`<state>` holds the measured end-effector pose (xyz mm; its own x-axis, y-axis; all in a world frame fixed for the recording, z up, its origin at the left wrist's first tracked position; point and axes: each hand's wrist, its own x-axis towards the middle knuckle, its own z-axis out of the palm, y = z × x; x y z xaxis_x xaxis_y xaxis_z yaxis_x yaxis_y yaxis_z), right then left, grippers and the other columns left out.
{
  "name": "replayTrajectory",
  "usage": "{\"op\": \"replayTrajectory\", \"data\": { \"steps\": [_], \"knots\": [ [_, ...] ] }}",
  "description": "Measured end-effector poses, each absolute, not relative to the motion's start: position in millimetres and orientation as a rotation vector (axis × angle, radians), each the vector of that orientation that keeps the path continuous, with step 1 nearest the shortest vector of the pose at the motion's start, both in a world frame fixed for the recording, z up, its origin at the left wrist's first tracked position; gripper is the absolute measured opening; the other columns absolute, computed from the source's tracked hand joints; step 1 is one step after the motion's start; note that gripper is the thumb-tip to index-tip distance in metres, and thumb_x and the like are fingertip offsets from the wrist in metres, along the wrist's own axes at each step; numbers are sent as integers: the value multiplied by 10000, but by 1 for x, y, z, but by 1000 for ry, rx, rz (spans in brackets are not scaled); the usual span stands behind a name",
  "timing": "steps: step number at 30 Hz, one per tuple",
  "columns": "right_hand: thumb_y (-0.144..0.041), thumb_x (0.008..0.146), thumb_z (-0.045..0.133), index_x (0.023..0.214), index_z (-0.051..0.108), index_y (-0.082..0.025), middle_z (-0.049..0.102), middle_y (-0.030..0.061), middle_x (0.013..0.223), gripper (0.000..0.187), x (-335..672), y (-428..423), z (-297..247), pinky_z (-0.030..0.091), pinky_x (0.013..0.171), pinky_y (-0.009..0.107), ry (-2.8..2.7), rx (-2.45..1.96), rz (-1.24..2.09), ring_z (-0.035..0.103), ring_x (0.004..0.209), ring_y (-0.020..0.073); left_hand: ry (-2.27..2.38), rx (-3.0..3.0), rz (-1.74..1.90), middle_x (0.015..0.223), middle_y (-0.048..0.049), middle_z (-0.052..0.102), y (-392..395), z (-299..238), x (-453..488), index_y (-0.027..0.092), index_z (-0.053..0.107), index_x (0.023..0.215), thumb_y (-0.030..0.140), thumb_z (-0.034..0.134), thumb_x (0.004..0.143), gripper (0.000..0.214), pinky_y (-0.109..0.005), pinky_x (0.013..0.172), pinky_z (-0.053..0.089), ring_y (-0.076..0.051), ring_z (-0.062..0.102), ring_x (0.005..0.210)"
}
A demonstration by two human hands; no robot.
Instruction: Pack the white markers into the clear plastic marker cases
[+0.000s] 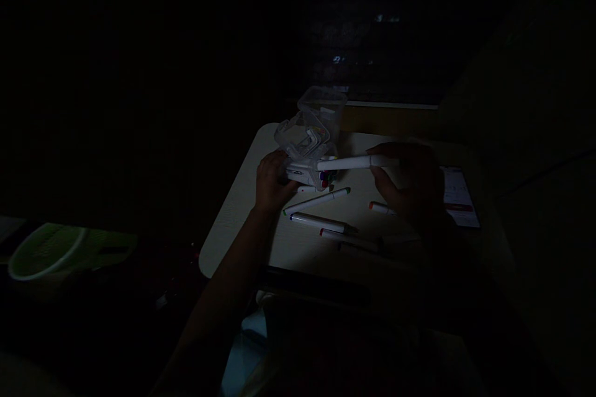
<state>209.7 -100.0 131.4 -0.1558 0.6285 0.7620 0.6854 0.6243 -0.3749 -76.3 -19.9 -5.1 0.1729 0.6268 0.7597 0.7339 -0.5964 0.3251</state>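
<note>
Forearms (229, 285) reach in from the bottom edge of a very dark view, over a pale worktop (239, 217). The left hand (270, 183) has its grip wrapped around a clear plastic case (305, 170) lying on its side, coloured caps showing at its right end. The right hand (412, 180) has thumb and fingers clamped on a white marker (347, 163), its far end at the case's mouth; contact is unclear. Work seems partway along: several markers are already inside, while green-tipped (316, 201), blue-tipped (319, 222), red-tipped (349, 239) and orange-tipped markers (382, 208) remain loose outside. Right of that hand lies a lit phone (459, 198).
</note>
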Motion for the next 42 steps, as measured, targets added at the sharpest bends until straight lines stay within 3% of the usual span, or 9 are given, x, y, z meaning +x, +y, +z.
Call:
{"op": "replayTrajectory", "data": {
  "steps": [14,24,33,42],
  "knots": [
    [-191,845,585,1008,656,-241,745,50,998,185,207,-89,122,563,800,350,-1929,-1192,10,706,914,211,-1346,-2330,-1417,1291,-106,582,-20,-4,-76,266,459,1304,524,681,736,662,-499,1001,449,-306,547,1208],
    [-260,837,617,930,702,-215,727,21,728,134,205,-84,113,462,568,261,-1984,-1312,-12,648,601,153,-1377,-2304,-1400,1262,-113,596,-19,-6,-76,252,494,1267,539,693,723,647,-493,985,465,-301,563,1187],
    [-221,845,569,1034,697,-213,747,47,891,228,208,-78,104,480,613,274,-2027,-1280,92,649,665,154,-1388,-2293,-1392,1256,-112,601,-20,-4,-76,248,503,1260,557,671,736,631,-498,972,475,-303,563,1186],
    [-264,784,644,912,687,-219,645,-8,627,143,206,-72,101,414,538,265,-1897,-1437,86,585,553,147,-1384,-2290,-1399,1263,-108,601,-20,-6,-76,261,493,1274,571,674,738,645,-498,979,474,-297,562,1192]
  ]
}}
